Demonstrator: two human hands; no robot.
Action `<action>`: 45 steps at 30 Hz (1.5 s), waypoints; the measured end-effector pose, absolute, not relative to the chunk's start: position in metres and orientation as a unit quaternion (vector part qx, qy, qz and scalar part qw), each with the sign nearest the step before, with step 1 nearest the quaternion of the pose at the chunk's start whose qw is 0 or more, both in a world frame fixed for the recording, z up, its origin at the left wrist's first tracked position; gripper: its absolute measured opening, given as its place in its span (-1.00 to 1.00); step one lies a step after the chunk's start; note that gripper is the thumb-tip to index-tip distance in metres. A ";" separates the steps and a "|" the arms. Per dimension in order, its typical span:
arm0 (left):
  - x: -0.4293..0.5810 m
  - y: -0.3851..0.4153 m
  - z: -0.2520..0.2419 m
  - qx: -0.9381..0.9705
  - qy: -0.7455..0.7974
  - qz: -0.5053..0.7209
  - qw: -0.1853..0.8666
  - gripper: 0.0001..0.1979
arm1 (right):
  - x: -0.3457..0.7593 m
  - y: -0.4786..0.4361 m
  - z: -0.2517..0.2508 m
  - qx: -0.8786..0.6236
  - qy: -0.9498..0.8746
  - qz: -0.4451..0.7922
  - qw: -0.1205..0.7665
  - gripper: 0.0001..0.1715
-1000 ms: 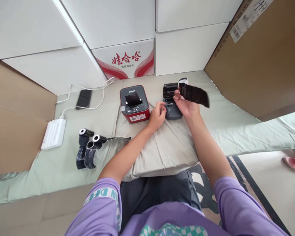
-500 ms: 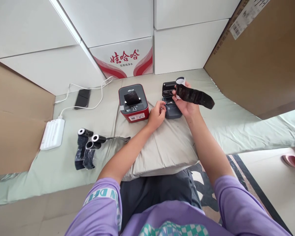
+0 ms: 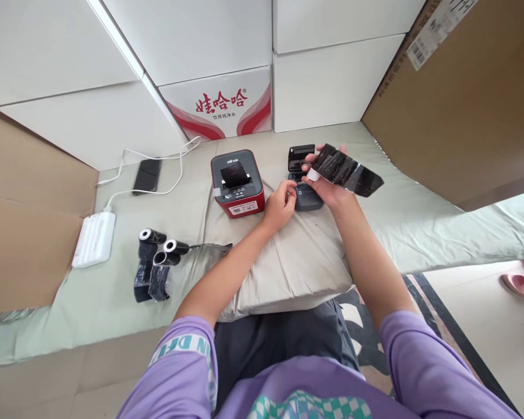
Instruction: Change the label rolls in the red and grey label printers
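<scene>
My right hand (image 3: 332,189) holds a roll of paper, its white core end (image 3: 313,174) showing near my thumb, and a shiny black strip (image 3: 353,174) trails off it to the right. Under and to the left of that hand sits a small dark portable printer (image 3: 309,199) with its lid (image 3: 301,157) raised. My left hand (image 3: 282,202) has its fingers curled against the portable printer's left edge; its fingertips are partly hidden. Just left of it stands a larger red and black printer (image 3: 238,185) with a black strip coming out of its top.
Several black rolls (image 3: 157,256) lie at the left on the pale green cloth (image 3: 113,314). Farther back are a white power bank (image 3: 94,238) with a cable and a black phone (image 3: 147,176). White cartons (image 3: 216,105) line the back; a brown carton (image 3: 463,116) bounds the right.
My right hand has turned the roll, so its open end no longer faces up and the black strip shows its broad face. My left hand has stayed nearly still at the portable printer.
</scene>
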State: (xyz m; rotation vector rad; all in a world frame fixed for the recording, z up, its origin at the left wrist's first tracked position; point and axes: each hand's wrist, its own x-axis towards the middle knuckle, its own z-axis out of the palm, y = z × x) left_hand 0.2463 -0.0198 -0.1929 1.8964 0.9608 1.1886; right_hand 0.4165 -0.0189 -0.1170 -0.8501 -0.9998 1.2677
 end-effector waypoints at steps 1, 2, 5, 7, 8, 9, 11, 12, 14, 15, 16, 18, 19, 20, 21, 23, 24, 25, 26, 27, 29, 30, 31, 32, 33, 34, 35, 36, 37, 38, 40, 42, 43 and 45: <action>0.246 -0.020 -0.193 0.730 0.371 0.458 0.347 -0.69 | 0.418 -0.019 -0.116 -0.368 -0.438 0.550 0.609 -0.41; 0.246 -0.020 -0.192 0.729 0.371 0.458 0.348 -0.69 | 0.419 -0.020 -0.114 -0.365 -0.442 0.550 0.608 -0.40; 0.246 -0.020 -0.192 0.727 0.372 0.460 0.348 -0.70 | 0.420 -0.019 -0.112 -0.358 -0.439 0.549 0.614 -0.45; 0.246 -0.020 -0.193 0.728 0.368 0.462 0.349 -0.70 | 0.421 -0.017 -0.113 -0.360 -0.435 0.543 0.622 -0.47; 0.246 -0.019 -0.193 0.728 0.365 0.463 0.349 -0.70 | 0.421 -0.016 -0.113 -0.365 -0.441 0.534 0.622 -0.44; 0.246 -0.019 -0.194 0.729 0.364 0.463 0.350 -0.70 | 0.421 -0.015 -0.114 -0.373 -0.452 0.523 0.619 -0.40; 0.246 -0.019 -0.195 0.730 0.363 0.462 0.349 -0.69 | 0.420 -0.016 -0.114 -0.390 -0.476 0.493 0.614 -0.36; 0.246 -0.018 -0.195 0.731 0.364 0.460 0.349 -0.69 | 0.420 -0.017 -0.115 -0.399 -0.489 0.477 0.612 -0.36; 0.246 -0.018 -0.195 0.731 0.367 0.458 0.349 -0.68 | 0.419 -0.018 -0.116 -0.419 -0.515 0.433 0.610 -0.38; 0.246 -0.018 -0.195 0.731 0.366 0.457 0.350 -0.68 | 0.419 -0.019 -0.117 -0.432 -0.527 0.406 0.609 -0.40; 0.245 -0.018 -0.195 0.731 0.365 0.457 0.351 -0.68 | 0.419 -0.019 -0.119 -0.447 -0.538 0.377 0.608 -0.43; 0.245 -0.018 -0.194 0.732 0.362 0.456 0.354 -0.69 | 0.420 -0.018 -0.123 -0.482 -0.555 0.313 0.601 -0.49; 0.245 -0.018 -0.194 0.732 0.360 0.457 0.354 -0.69 | 0.421 -0.017 -0.126 -0.501 -0.564 0.283 0.592 -0.52; 0.245 -0.018 -0.194 0.732 0.360 0.458 0.352 -0.69 | 0.422 -0.016 -0.128 -0.518 -0.575 0.255 0.579 -0.55; 0.245 -0.018 -0.194 0.731 0.361 0.460 0.350 -0.69 | 0.422 -0.014 -0.131 -0.531 -0.589 0.230 0.564 -0.55; 0.246 -0.019 -0.193 0.728 0.367 0.465 0.344 -0.69 | 0.422 -0.011 -0.136 -0.546 -0.622 0.187 0.529 -0.54; 0.246 -0.019 -0.193 0.727 0.371 0.466 0.342 -0.69 | 0.421 -0.009 -0.138 -0.551 -0.638 0.167 0.511 -0.54; 0.246 -0.020 -0.193 0.725 0.374 0.467 0.342 -0.70 | 0.419 -0.006 -0.141 -0.557 -0.653 0.149 0.492 -0.55; 0.246 -0.020 -0.193 0.724 0.376 0.467 0.342 -0.72 | 0.418 -0.003 -0.143 -0.563 -0.664 0.131 0.475 -0.56; 0.246 -0.020 -0.193 0.723 0.378 0.467 0.341 -0.74 | 0.416 -0.001 -0.146 -0.569 -0.672 0.116 0.459 -0.58; 0.247 -0.020 -0.193 0.723 0.381 0.467 0.339 -0.77 | 0.413 0.005 -0.149 -0.580 -0.680 0.098 0.438 -0.60; 0.247 -0.019 -0.193 0.723 0.382 0.466 0.339 -0.77 | 0.413 0.007 -0.150 -0.583 -0.679 0.097 0.435 -0.60; 0.247 -0.019 -0.193 0.722 0.383 0.466 0.339 -0.76 | 0.413 0.009 -0.150 -0.587 -0.674 0.102 0.437 -0.60; 0.247 -0.018 -0.194 0.720 0.383 0.467 0.342 -0.76 | 0.415 0.010 -0.149 -0.589 -0.667 0.110 0.442 -0.60; 0.247 -0.017 -0.194 0.717 0.381 0.470 0.347 -0.76 | 0.417 0.011 -0.148 -0.590 -0.660 0.123 0.449 -0.61; 0.247 -0.017 -0.195 0.712 0.379 0.475 0.352 -0.77 | 0.420 0.011 -0.146 -0.588 -0.655 0.139 0.454 -0.64; 0.248 -0.016 -0.195 0.706 0.377 0.481 0.358 -0.77 | 0.423 0.010 -0.144 -0.584 -0.654 0.159 0.454 -0.69; 0.248 -0.016 -0.195 0.702 0.374 0.486 0.363 -0.78 | 0.427 0.009 -0.142 -0.580 -0.657 0.178 0.447 -0.77; 0.248 -0.015 -0.195 0.698 0.374 0.488 0.366 -0.78 | 0.430 0.008 -0.140 -0.577 -0.665 0.193 0.433 -0.81; 0.248 -0.015 -0.195 0.697 0.374 0.489 0.368 -0.78 | 0.433 0.007 -0.139 -0.577 -0.675 0.202 0.414 -0.79; 0.248 -0.015 -0.194 0.696 0.380 0.486 0.368 -0.77 | 0.438 0.005 -0.138 -0.583 -0.693 0.200 0.376 -0.66; 0.248 -0.015 -0.194 0.696 0.384 0.483 0.367 -0.77 | 0.441 0.004 -0.140 -0.583 -0.703 0.184 0.362 -0.59; 0.248 -0.015 -0.194 0.696 0.384 0.483 0.368 -0.77 | 0.442 0.004 -0.141 -0.579 -0.706 0.179 0.367 -0.57; 0.248 -0.015 -0.194 0.694 0.382 0.484 0.371 -0.78 | 0.443 0.006 -0.145 -0.570 -0.703 0.174 0.388 -0.56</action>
